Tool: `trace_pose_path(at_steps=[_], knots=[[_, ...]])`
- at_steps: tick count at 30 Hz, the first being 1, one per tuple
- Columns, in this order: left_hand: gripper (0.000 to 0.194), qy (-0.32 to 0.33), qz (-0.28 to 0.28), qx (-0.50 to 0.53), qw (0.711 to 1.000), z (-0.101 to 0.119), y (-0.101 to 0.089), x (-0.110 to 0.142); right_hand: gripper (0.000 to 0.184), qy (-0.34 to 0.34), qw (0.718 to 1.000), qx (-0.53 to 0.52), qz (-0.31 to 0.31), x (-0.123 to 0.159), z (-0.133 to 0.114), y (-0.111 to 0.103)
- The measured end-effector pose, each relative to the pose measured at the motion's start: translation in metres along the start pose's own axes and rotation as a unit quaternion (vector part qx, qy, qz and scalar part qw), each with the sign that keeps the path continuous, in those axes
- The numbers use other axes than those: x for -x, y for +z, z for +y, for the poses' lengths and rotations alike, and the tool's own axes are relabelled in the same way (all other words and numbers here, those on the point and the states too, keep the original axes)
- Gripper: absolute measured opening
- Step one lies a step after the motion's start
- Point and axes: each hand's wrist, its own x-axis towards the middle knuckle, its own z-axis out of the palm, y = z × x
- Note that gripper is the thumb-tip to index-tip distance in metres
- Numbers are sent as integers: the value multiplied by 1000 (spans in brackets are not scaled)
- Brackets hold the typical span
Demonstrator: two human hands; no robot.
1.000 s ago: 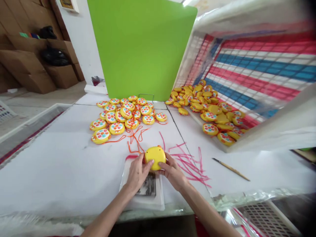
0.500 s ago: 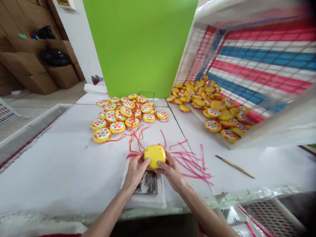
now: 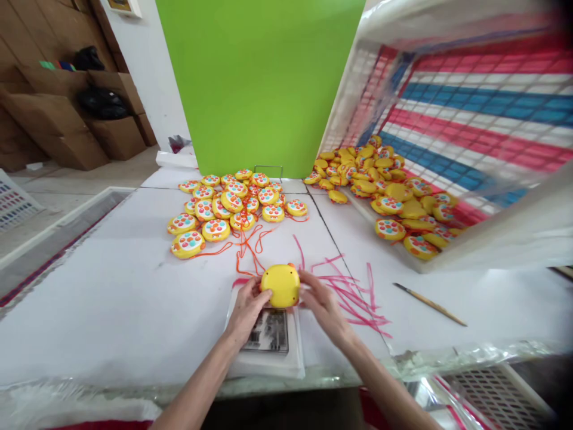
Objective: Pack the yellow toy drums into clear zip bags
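Note:
A yellow, rounded plastic toy (image 3: pixel 280 285) is held up over the near middle of the table, its plain back with small dark holes facing me. My left hand (image 3: pixel 249 303) grips it at the left side, thumb on the back and fingers behind the edge. At its right edge my right hand (image 3: pixel 323 303) has fingers apart, thumb off the back; whether the fingertips still touch is hard to tell. Beneath the toy lies a white pad with a dark printed picture (image 3: pixel 274 329). Its front face is hidden.
Similar toys (image 3: pixel 215 229) with coloured dots and orange cords lie heaped ahead. More toys (image 3: pixel 398 191) spill from a striped, mesh-lined crate (image 3: pixel 474 119) at right. A thin brush-like tool (image 3: pixel 430 304) rests on the right. Pink streaks (image 3: pixel 353 295) mark the table. A green board (image 3: pixel 264 83) stands behind.
My right thumb has come off the toy's back and the right hand has shifted slightly outward. My left hand keeps its grip. The view has shifted a little.

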Motion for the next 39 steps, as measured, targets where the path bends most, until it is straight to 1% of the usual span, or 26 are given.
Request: trace_pose_path(at_steps=[1, 2, 3, 4, 5, 6, 7, 8, 9, 10, 11, 12, 13, 14, 15, 16, 18, 19, 21, 23, 24, 26, 28, 30, 35, 39], knots=[[32, 0, 5, 11, 1000, 0, -1, 0, 40, -36, 993, 102, 41, -1, 2, -25], [32, -2, 7, 21, 1000, 1, -1, 0, 39, -70, 972, 203, 101, -2, 6, -54], [33, -5, 5, 32, 999, 2, -1, 0, 37, -98, 936, 298, 158, -2, 12, -87], [33, -10, 0, 43, 999, 3, -2, 0, 37, -106, 898, 378, 201, 0, 20, -122], [32, -16, -5, 51, 999, 4, -2, 0, 40, -97, 860, 443, 234, 3, 31, -156], [32, -21, -11, 54, 998, 4, -2, 0, 44, -78, 830, 488, 259, 8, 42, -189], [32, -24, -15, 50, 998, 4, -2, 0, 48, -46, 812, 518, 265, 14, 55, -217], [33, -25, -15, 41, 999, 4, -2, 0, 50, -12, 804, 531, 269, 20, 66, -240], [34, -25, -15, 31, 999, 3, -3, -1, 47, 17, 810, 530, 252, 27, 76, -258], [36, -26, -16, 21, 999, 2, -3, -1, 43, 41, 817, 522, 241, 32, 84, -269], [38, -26, -20, 14, 999, 1, -3, -1, 40, 66, 821, 514, 239, 36, 87, -273], [39, -26, -26, 10, 999, 0, -4, -1, 38, 82, 824, 505, 244, 39, 87, -272], [40, -27, -32, 9, 999, -1, -4, -2, 38, 89, 825, 496, 257, 39, 83, -265], [40, -28, -37, 10, 999, -1, -5, -2, 37, 89, 829, 482, 270, 38, 75, -253], [40, -28, -39, 11, 999, -2, -5, -2, 36, 79, 837, 463, 282, 36, 64, -237], [40, -27, -38, 11, 999, -2, -6, -1, 34, 65, 858, 429, 274, 34, 51, -217], [41, -23, -36, 11, 999, -2, -6, -1, 31, 45, 909, 350, 223, 28, 22, -169], [43, -19, -38, 10, 999, -3, -7, -1, 30, 23, 924, 332, 187, 25, 9, -143], [45, -9, -44, -1, 999, -4, -8, 0, 23, -51, 932, 331, 137, 19, -14, -92], [45, -3, -48, -23, 999, -5, -8, 0, 17, -128, 935, 323, 77, 14, -29, -49], [45, 0, -50, -34, 998, -5, -9, 1, 13, -156, 932, 323, 53, 11, -34, -32], [44, 5, -59, -46, 997, -5, -9, 1, 10, -189, 922, 336, 29, 7, -38, -7], [44, 9, -70, -45, 997, -4, -9, 2, 9, -202, 907, 368, 25, 4, -38, 7], [44, 12, -76, -39, 996, -3, -8, 3, 7, -205, 893, 400, 23, 1, -35, 14], [44, 11, -83, -29, 996, -2, -8, 3, 8, -204, 880, 429, 19, -4, -27, 18], [43, 13, -88, -36, 995, -3, -9, 2, 9, -215, 869, 444, 32, -7, -24, 20]])
